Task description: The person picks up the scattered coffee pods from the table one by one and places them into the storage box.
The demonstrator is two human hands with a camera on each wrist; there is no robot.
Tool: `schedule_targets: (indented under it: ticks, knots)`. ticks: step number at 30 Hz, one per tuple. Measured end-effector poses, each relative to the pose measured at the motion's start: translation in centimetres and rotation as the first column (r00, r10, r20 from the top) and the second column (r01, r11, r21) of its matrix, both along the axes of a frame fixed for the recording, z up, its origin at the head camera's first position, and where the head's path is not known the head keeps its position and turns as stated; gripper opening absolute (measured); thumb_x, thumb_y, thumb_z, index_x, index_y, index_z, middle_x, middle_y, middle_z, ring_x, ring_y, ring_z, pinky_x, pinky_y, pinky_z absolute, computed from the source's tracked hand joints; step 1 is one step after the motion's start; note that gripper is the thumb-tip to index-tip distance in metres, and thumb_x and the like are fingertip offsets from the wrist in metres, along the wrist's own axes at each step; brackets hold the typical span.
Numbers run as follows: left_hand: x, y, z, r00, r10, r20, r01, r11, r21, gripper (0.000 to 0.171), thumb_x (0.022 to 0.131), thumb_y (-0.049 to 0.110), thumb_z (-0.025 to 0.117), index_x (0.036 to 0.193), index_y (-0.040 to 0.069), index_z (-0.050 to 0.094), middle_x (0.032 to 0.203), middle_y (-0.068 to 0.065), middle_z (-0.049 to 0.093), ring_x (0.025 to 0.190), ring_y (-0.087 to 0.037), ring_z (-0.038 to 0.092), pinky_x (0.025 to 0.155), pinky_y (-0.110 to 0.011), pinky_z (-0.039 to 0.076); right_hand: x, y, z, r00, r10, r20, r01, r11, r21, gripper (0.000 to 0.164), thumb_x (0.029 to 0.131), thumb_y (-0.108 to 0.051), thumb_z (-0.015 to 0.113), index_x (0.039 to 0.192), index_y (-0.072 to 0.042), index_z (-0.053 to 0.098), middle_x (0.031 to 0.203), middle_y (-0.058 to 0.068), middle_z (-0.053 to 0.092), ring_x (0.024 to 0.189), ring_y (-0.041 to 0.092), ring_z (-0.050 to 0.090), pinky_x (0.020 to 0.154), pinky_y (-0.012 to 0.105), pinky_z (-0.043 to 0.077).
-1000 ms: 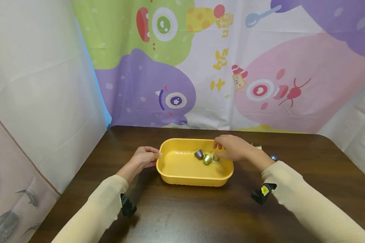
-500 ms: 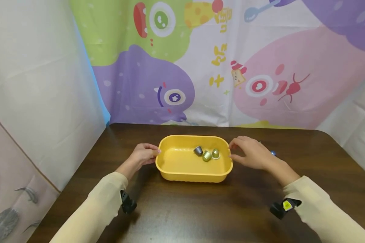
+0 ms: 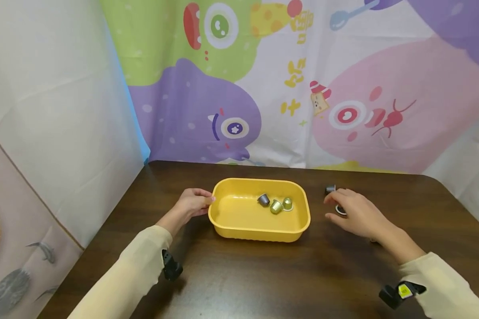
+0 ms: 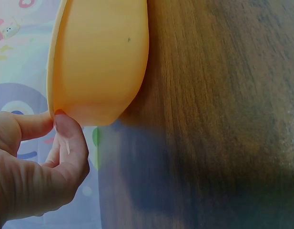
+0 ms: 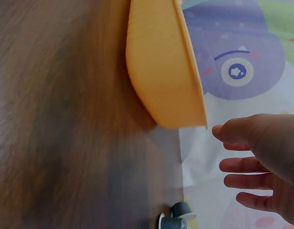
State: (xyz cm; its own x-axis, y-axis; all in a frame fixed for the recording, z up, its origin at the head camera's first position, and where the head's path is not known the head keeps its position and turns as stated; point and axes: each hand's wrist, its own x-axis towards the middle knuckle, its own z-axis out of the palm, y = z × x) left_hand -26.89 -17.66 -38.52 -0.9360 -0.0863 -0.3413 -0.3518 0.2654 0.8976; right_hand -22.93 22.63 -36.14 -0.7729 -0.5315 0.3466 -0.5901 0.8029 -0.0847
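Note:
A yellow plastic basin (image 3: pixel 259 231) stands on the dark table. Inside, toward its right end, lie a dark coffee capsule (image 3: pixel 264 200) and two green ones, a tilted capsule (image 3: pixel 276 207) beside a capsule standing rim down (image 3: pixel 288 204). My left hand (image 3: pixel 190 204) pinches the basin's left rim between thumb and fingers, as the left wrist view also shows. To the right of the basin, my right hand (image 3: pixel 357 215) hovers with fingers spread and nothing held. Close by its fingertips are a dark capsule (image 3: pixel 330 189) and another with a pale rim (image 3: pixel 340 210), partly hidden by the hand.
The brown wooden table (image 3: pixel 239 274) reaches back to a cartoon-printed cloth (image 3: pixel 279 133). A white cloth wall (image 3: pixel 64 110) rises on the left. Under the right wrist, a small pale edge (image 3: pixel 374 240) peeks out.
My right hand has withdrawn from over the basin's right end and moved right, out above the table by the dark capsules. My left hand keeps its hold on the rim.

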Motion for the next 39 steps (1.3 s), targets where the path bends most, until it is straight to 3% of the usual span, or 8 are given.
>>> schedule_targets:
  ticks: [9, 18, 29, 39]
  knots:
    - [-0.1, 0.0, 0.0, 1.000, 0.005, 0.004, -0.005, 1.000, -0.001, 0.027, 0.091, 0.010, 0.064, 0.112, -0.005, 0.058, 0.090, -0.006, 0.055, 0.075, -0.012, 0.057, 0.079, -0.029, 0.059, 0.4, 1.5, -0.7, 0.985, 0.016, -0.171, -0.013, 1.000, 0.022, 0.027, 0.072, -0.021, 0.081, 0.092, -0.011, 0.064, 0.088, 0.003, 0.065, 0.083, 0.021, 0.061, 0.071, 0.042, 0.051]
    - [0.0, 0.0, 0.1, 1.000, 0.002, 0.005, -0.002, 1.000, -0.001, 0.028, 0.090, 0.010, 0.065, 0.113, -0.006, 0.057, 0.092, -0.008, 0.055, 0.077, -0.013, 0.058, 0.082, -0.032, 0.059, 0.9, 2.7, -1.3, 0.959, 0.023, -0.282, -0.013, 0.999, 0.035, 0.032, 0.064, -0.018, 0.081, 0.090, -0.010, 0.064, 0.084, 0.002, 0.062, 0.076, 0.021, 0.057, 0.063, 0.039, 0.044]
    - [-0.1, 0.0, 0.0, 1.000, 0.005, 0.012, -0.005, 1.000, -0.004, 0.028, 0.091, 0.010, 0.064, 0.114, -0.005, 0.058, 0.097, -0.009, 0.055, 0.083, -0.016, 0.059, 0.088, -0.035, 0.057, 1.3, 5.2, -2.3, 0.947, -0.019, -0.320, 0.032, 0.999, 0.037, 0.031, 0.061, -0.017, 0.081, 0.086, -0.008, 0.064, 0.079, 0.002, 0.061, 0.069, 0.019, 0.052, 0.056, 0.034, 0.039]
    - [-0.1, 0.0, 0.2, 1.000, 0.011, 0.017, -0.011, 1.000, -0.004, 0.028, 0.091, 0.011, 0.064, 0.114, -0.005, 0.058, 0.096, -0.009, 0.055, 0.081, -0.015, 0.059, 0.085, -0.033, 0.058, 2.0, 7.8, -3.6, 0.961, -0.068, -0.267, 0.094, 0.992, 0.086, 0.039, 0.057, -0.019, 0.085, 0.088, -0.009, 0.064, 0.080, 0.002, 0.062, 0.070, 0.019, 0.054, 0.055, 0.033, 0.039]
